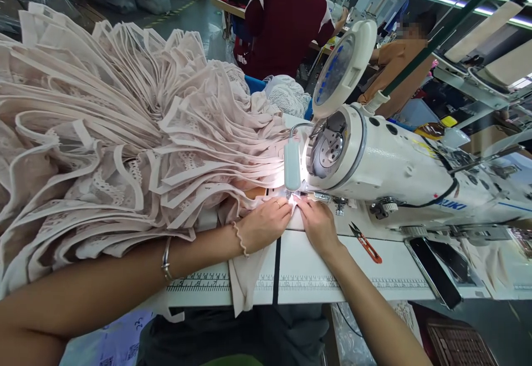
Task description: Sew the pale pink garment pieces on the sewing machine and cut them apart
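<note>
My left hand (266, 223) and my right hand (319, 223) meet just in front of the needle area of a white sewing machine (386, 155). Both have their fingers closed on a pale pink garment piece (248, 277), which runs under my left hand and hangs over the table's front edge. Its small bright fold shows between my fingertips. The machine's needle is mostly hidden behind a pale lamp head (292, 165), which lights the spot. To the left, a big heap of pale pink lace-trimmed garments (137, 133) reaches up to the machine.
Orange-handled thread snips (366, 244) lie right of my right hand. A black phone (433, 273) rests farther right, near the edge. A round magnifier (344, 70) stands above the machine. A ruler strip (307, 283) lines the table front. A person in maroon (286, 20) sits ahead.
</note>
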### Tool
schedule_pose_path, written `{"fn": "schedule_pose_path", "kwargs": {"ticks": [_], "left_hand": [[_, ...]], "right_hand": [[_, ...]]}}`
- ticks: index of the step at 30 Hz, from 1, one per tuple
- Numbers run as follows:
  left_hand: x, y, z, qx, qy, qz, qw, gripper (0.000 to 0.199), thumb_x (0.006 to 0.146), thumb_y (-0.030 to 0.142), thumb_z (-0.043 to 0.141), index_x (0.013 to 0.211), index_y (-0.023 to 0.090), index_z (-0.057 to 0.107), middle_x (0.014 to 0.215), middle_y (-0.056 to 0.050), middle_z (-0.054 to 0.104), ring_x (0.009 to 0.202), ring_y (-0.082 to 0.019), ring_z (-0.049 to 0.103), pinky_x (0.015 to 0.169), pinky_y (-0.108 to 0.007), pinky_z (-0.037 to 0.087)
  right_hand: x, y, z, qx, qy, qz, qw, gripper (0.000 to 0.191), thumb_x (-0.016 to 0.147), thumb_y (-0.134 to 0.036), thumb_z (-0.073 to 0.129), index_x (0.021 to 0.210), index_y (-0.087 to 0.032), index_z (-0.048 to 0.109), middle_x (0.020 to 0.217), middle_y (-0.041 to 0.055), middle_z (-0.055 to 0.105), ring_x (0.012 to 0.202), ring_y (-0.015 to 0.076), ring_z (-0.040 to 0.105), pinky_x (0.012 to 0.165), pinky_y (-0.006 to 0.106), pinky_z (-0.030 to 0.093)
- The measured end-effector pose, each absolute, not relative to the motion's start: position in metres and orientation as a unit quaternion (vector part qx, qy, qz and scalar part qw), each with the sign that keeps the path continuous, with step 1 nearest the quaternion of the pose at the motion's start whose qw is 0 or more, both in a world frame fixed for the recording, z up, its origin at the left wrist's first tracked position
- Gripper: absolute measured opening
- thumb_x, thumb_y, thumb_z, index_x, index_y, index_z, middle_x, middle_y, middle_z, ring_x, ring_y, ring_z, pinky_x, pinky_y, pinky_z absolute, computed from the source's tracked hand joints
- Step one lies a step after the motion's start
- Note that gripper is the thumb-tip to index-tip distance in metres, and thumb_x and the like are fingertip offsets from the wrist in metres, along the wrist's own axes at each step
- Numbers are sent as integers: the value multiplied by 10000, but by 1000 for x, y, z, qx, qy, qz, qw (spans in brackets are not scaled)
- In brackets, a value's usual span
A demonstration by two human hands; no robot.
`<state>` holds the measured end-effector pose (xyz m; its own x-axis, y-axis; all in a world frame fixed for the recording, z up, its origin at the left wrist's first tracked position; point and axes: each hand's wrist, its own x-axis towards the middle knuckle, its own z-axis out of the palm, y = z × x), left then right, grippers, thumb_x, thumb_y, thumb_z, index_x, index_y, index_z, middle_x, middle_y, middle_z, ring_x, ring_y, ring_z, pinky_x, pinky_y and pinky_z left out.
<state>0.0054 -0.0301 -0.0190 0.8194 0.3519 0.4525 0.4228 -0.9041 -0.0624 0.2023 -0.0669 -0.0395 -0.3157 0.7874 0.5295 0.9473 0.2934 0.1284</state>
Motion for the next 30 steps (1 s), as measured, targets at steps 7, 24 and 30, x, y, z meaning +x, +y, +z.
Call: {"fn": "schedule_pose_path", "kwargs": {"ticks": [7, 24, 30], "left_hand": [[6, -44, -23, -947, -211, -216, 109, 317, 983, 40, 318, 1154, 29, 585, 1118, -172, 662, 1061, -222, 625, 908, -352, 507], [7, -43, -23, -949, -195, -200, 144, 354, 964, 23, 312, 1208, -17, 565, 1202, -210, 641, 1143, -240, 607, 1003, -371, 468], [7, -46, -20, -955, -209, -176, 117, 324, 979, 42, 327, 1156, 6, 596, 1131, -181, 665, 1047, -231, 627, 928, -355, 485]], "right_hand": [[203, -69, -41, -586, -767, -203, 163, 363, 938, -145, 483, 1234, -232, 675, 866, 98, 659, 844, 233, 612, 776, 340, 540], [199, -71, -31, -496, -823, -191, 202, 460, 848, 23, 416, 1201, -134, 666, 1175, 111, 705, 1080, 203, 650, 968, 331, 534], [196, -73, -26, -510, -817, -189, 192, 488, 855, 19, 376, 1218, -146, 658, 1174, 92, 710, 1047, 193, 661, 956, 328, 543]]}}
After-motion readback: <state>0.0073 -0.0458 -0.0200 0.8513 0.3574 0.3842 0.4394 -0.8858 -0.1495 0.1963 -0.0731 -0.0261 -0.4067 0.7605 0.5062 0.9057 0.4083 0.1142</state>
